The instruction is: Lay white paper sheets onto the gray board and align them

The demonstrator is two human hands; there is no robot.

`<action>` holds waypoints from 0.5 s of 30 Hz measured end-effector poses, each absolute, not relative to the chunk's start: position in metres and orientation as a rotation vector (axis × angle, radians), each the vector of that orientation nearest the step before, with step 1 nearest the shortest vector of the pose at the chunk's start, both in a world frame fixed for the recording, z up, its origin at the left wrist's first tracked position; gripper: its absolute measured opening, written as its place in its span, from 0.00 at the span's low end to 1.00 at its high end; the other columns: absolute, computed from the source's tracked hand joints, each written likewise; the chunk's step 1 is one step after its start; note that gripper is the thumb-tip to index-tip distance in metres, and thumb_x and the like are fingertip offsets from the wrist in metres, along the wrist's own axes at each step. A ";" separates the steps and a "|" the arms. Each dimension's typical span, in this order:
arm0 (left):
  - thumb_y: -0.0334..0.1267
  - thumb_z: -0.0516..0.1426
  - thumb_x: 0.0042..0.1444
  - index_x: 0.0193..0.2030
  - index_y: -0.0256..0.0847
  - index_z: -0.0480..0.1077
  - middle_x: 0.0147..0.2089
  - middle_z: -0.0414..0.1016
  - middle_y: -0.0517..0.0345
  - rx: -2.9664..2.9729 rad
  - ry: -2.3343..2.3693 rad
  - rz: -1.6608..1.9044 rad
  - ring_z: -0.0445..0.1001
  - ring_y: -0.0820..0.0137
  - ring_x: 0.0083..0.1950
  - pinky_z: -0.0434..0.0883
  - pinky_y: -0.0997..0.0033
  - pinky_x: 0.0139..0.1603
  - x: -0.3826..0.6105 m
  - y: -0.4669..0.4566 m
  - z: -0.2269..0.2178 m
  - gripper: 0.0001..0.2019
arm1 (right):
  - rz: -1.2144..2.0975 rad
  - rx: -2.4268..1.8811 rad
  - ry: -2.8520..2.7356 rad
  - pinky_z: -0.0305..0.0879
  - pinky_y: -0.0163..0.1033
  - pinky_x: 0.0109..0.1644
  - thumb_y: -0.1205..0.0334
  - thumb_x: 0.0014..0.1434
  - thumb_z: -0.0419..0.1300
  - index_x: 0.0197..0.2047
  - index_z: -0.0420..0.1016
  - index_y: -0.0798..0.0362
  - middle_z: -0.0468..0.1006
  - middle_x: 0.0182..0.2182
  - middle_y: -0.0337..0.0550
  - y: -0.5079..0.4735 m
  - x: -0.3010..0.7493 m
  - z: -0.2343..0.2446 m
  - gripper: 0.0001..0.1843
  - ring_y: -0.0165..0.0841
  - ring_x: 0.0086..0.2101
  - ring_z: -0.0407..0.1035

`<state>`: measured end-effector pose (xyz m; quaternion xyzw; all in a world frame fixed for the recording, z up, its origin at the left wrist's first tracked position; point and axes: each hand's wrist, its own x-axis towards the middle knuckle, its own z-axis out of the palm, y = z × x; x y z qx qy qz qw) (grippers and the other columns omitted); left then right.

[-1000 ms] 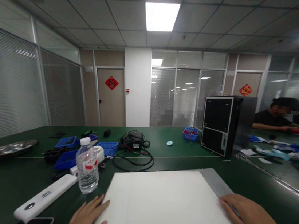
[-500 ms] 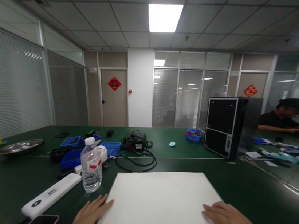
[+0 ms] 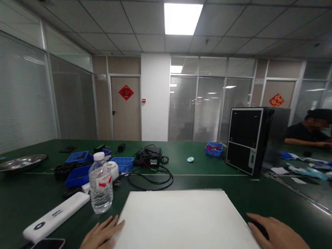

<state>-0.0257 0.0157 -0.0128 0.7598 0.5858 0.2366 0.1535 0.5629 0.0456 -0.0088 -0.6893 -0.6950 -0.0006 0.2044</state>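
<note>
Head view: The white panel [image 3: 188, 230] lies flat on the desk [image 3: 207, 182] at 6 o'clock. Left hand [image 3: 98, 239], at the panel's 9 o'clock: grip loose, fingers extended along the edge, no clasp visible. Right hand [image 3: 281, 239], at 3 o'clock: grip parted, thumb away from fingers, holding nothing; edge contact unconfirmed. Laying flat appears complete; whether alignment remains cannot be told.

White board [image 3: 195, 230] right of the bottle [image 3: 101, 187] cropped below, phone [image 3: 47, 247] left of it likewise, white gadget [image 3: 114, 170] partly hidden behind it
</note>
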 end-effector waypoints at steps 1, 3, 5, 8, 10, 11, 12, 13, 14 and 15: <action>0.42 0.47 0.70 0.67 0.58 0.67 0.72 0.62 0.66 2.163 1.682 0.690 0.57 0.59 0.75 0.54 0.42 0.73 -0.024 0.014 -0.010 0.22 | 0.034 -1.910 -1.949 0.71 0.57 0.57 0.37 0.64 0.50 0.58 0.79 0.46 0.82 0.50 0.49 0.045 0.560 -0.009 0.32 0.47 0.49 0.77; 0.41 0.46 0.70 0.67 0.57 0.67 0.71 0.65 0.66 2.158 1.702 0.712 0.59 0.59 0.74 0.56 0.43 0.73 -0.021 0.014 -0.008 0.22 | 0.110 -1.868 -1.963 0.70 0.56 0.59 0.36 0.64 0.50 0.59 0.78 0.45 0.81 0.52 0.47 0.042 0.552 -0.010 0.32 0.47 0.51 0.76; 0.41 0.51 0.67 0.67 0.57 0.67 0.71 0.65 0.63 2.211 1.725 0.699 0.60 0.58 0.73 0.57 0.43 0.72 -0.019 0.014 -0.009 0.22 | 0.158 -1.831 -1.933 0.69 0.56 0.61 0.35 0.64 0.51 0.58 0.79 0.44 0.81 0.54 0.46 0.041 0.544 -0.012 0.31 0.47 0.52 0.75; 0.38 0.58 0.60 0.67 0.55 0.68 0.71 0.64 0.57 2.298 1.773 0.646 0.60 0.54 0.73 0.57 0.41 0.71 -0.015 0.015 -0.013 0.26 | 0.274 -1.763 -1.812 0.70 0.55 0.61 0.39 0.63 0.52 0.55 0.81 0.45 0.80 0.54 0.45 0.044 0.539 -0.011 0.29 0.48 0.53 0.75; 0.36 0.58 0.59 0.67 0.55 0.68 0.71 0.64 0.58 2.302 1.794 0.637 0.60 0.54 0.73 0.57 0.41 0.71 -0.014 0.015 -0.013 0.28 | 0.435 -1.681 -1.715 0.73 0.53 0.57 0.43 0.62 0.52 0.53 0.82 0.46 0.81 0.52 0.46 0.047 0.542 -0.009 0.26 0.48 0.51 0.77; 0.35 0.58 0.59 0.66 0.55 0.68 0.70 0.65 0.58 2.295 1.798 0.637 0.60 0.55 0.73 0.57 0.41 0.71 -0.014 0.015 -0.013 0.28 | 0.544 -1.624 -1.662 0.75 0.52 0.54 0.46 0.60 0.53 0.52 0.83 0.47 0.81 0.51 0.46 0.048 0.545 -0.006 0.25 0.48 0.50 0.77; 0.34 0.58 0.58 0.66 0.55 0.68 0.70 0.65 0.58 2.289 1.799 0.634 0.60 0.55 0.73 0.57 0.42 0.71 -0.014 0.015 -0.012 0.29 | 0.667 -1.566 -1.604 0.77 0.51 0.51 0.50 0.58 0.54 0.51 0.83 0.47 0.81 0.51 0.46 0.049 0.547 -0.004 0.24 0.48 0.50 0.77; 0.32 0.58 0.57 0.67 0.55 0.68 0.70 0.65 0.59 2.286 1.801 0.629 0.60 0.55 0.73 0.57 0.42 0.71 -0.014 0.015 -0.011 0.29 | 0.790 -1.510 -1.537 0.78 0.50 0.48 0.53 0.55 0.55 0.52 0.82 0.47 0.81 0.51 0.47 0.050 0.549 -0.001 0.24 0.48 0.49 0.78; 0.32 0.57 0.57 0.67 0.54 0.68 0.70 0.65 0.58 2.285 1.802 0.617 0.60 0.55 0.73 0.57 0.42 0.71 -0.014 0.015 -0.010 0.30 | 0.902 -1.451 -1.462 0.78 0.49 0.46 0.55 0.53 0.56 0.53 0.81 0.47 0.80 0.53 0.47 0.050 0.550 0.001 0.26 0.48 0.49 0.77; 0.32 0.57 0.57 0.67 0.53 0.68 0.71 0.64 0.58 2.287 1.802 0.600 0.60 0.55 0.73 0.57 0.42 0.71 -0.014 0.016 -0.009 0.30 | 0.987 -1.395 -1.390 0.79 0.47 0.44 0.56 0.52 0.57 0.55 0.80 0.47 0.78 0.55 0.47 0.049 0.550 0.004 0.27 0.48 0.50 0.77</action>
